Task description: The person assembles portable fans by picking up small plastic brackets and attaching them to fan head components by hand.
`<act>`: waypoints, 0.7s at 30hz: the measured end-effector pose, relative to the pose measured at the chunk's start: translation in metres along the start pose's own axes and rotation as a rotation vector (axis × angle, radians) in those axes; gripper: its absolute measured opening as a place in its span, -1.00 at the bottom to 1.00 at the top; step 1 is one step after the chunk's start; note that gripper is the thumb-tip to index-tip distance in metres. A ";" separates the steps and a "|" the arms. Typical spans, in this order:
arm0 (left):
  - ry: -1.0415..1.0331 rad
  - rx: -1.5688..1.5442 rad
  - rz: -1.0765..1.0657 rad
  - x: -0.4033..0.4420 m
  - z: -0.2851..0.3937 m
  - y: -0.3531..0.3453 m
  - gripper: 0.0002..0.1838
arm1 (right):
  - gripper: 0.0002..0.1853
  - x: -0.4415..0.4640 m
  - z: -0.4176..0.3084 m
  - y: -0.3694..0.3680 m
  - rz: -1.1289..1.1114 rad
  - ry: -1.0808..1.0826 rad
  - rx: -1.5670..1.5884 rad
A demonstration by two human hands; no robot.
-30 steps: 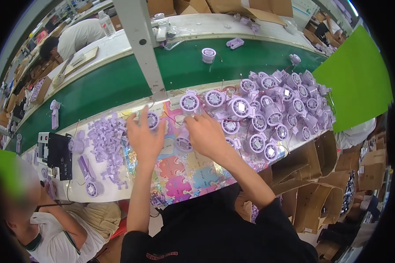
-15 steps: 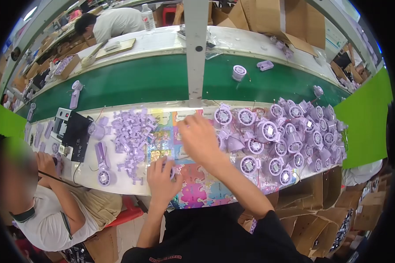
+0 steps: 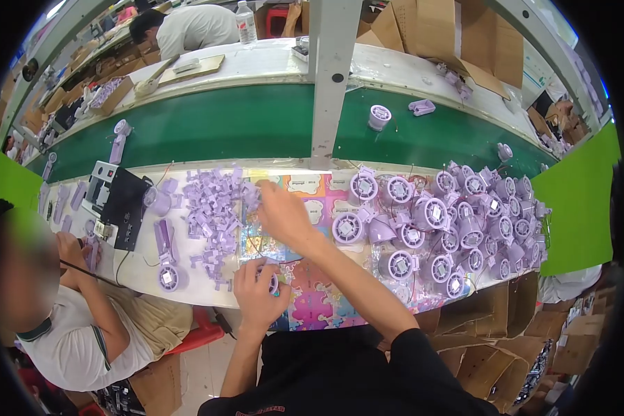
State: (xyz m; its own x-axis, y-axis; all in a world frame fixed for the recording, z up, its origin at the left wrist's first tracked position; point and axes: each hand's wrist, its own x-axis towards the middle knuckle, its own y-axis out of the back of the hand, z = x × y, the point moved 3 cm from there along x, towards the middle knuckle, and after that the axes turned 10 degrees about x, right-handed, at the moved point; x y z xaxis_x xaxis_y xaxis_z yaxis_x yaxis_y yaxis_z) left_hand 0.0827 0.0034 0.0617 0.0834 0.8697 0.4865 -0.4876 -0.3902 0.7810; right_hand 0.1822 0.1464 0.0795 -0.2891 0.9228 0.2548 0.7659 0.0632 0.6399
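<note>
My left hand point(image 3: 255, 295) is closed around a round purple fan housing point(image 3: 273, 283) near the table's front edge; its fingers cover much of it. A thin wire runs above it. My right hand point(image 3: 282, 216) reaches to the right edge of a heap of small purple plastic parts point(image 3: 211, 211). Its fingertips are close against the parts, partly hidden, so I cannot tell whether they grip one. Under both hands lies a colourful puzzle-patterned mat point(image 3: 312, 295). Right of my right hand stands a purple fan head point(image 3: 347, 227), beside a large group of similar wired fan heads point(image 3: 468, 239).
A black device point(image 3: 121, 204) and a purple handheld fan point(image 3: 165, 256) lie to the left, where a co-worker point(image 3: 83, 333) sits. A grey post point(image 3: 326, 90) rises before the green conveyor belt point(image 3: 222, 121). Cardboard boxes point(image 3: 492, 312) stand at the lower right.
My right hand has moved left from above the mat to the heap of small parts. My left hand stays on the fan housing. The whole view has shifted slightly.
</note>
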 end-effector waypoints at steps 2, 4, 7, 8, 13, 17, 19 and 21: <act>-0.025 -0.020 0.006 0.001 -0.003 -0.001 -0.64 | -0.70 -0.005 0.006 0.016 -0.030 0.030 -0.006; 0.013 -0.073 -0.002 0.003 -0.006 -0.002 -0.55 | -0.71 -0.016 0.009 0.031 -0.087 0.073 0.114; 0.042 -0.124 0.023 0.003 -0.009 -0.004 -0.44 | -0.73 -0.036 0.000 0.045 -0.060 0.051 0.303; 0.049 -0.134 0.033 0.001 -0.010 -0.004 -0.40 | -0.73 -0.046 -0.002 0.045 -0.034 0.025 0.372; 0.090 -0.207 0.006 -0.002 -0.012 -0.006 -0.34 | -0.69 -0.083 0.004 0.018 -0.043 0.004 0.765; 0.173 -0.303 -0.044 -0.005 -0.016 -0.008 -0.31 | -0.63 -0.096 0.014 -0.002 -0.087 -0.054 0.960; 0.145 -0.280 -0.034 -0.004 -0.015 -0.007 -0.32 | -0.63 -0.099 0.018 -0.008 -0.095 -0.047 0.986; 0.124 -0.250 -0.021 -0.002 -0.014 -0.005 -0.32 | -0.65 -0.102 0.021 -0.005 -0.077 0.001 0.966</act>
State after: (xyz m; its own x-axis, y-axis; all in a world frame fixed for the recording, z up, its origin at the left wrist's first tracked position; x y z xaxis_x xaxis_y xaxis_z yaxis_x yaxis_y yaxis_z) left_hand 0.0732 0.0080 0.0512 -0.0033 0.9131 0.4077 -0.6872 -0.2983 0.6624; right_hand 0.2194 0.0596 0.0350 -0.3585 0.9026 0.2381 0.8864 0.4092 -0.2164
